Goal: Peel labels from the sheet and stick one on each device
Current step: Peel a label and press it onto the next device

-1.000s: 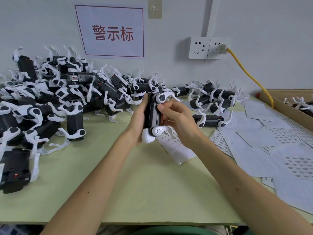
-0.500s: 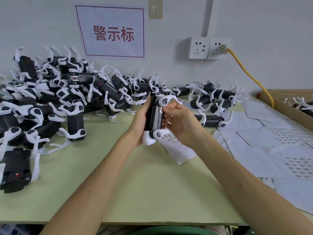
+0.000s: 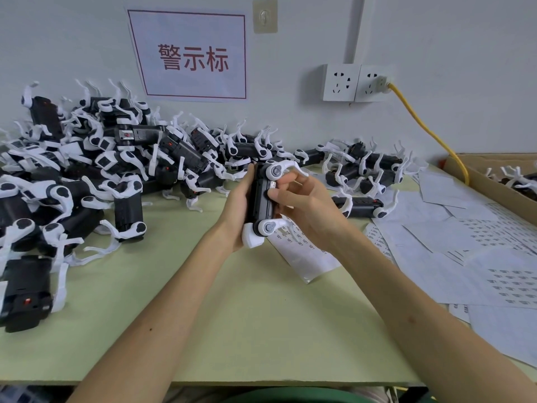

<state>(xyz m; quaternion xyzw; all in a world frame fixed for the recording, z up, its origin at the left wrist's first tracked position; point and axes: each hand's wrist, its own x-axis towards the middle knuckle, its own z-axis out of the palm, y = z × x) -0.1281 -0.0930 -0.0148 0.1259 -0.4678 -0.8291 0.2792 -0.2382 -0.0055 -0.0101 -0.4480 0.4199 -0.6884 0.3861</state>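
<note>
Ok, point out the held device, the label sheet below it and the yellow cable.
held device [image 3: 261, 207], head view, black body.
label sheet [image 3: 305, 257], head view, bare lower half.
yellow cable [image 3: 420, 122], head view, stretch along the wall.

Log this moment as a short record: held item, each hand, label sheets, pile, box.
held item: black device with white legs
left hand: grips the device's left side
right hand: thumb presses its face, fingers curled at its right edge
label sheet: on the table beneath the hands
other sheets: spread at right
pile: devices heaped at left and along the wall
cardboard box: far right
</note>
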